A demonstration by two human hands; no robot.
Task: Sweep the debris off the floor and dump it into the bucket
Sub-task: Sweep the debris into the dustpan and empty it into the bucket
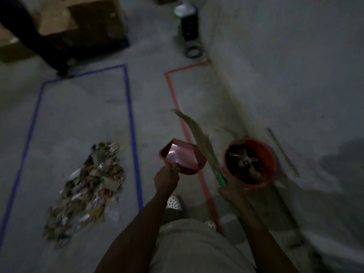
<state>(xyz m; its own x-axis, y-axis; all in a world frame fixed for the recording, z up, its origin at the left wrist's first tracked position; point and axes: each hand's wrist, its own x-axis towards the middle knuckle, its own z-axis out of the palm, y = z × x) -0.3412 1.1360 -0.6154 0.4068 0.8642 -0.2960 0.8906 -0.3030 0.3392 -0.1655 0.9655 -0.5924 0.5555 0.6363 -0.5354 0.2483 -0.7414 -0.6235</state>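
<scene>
A long heap of mixed debris lies on the concrete floor inside a blue tape outline. My left hand grips the handle of a pink dustpan, held above the floor between the heap and the bucket; its pan looks bare. My right hand holds the green handle of a straw broom, whose bristles point up and away. Just right of the broom stands a red bucket with debris inside, near the wall.
A red tape outline marks the floor by the bucket. Cardboard boxes on a dark base stand at the back left. A dark canister and a coiled cable sit by the wall. My white shoes are below.
</scene>
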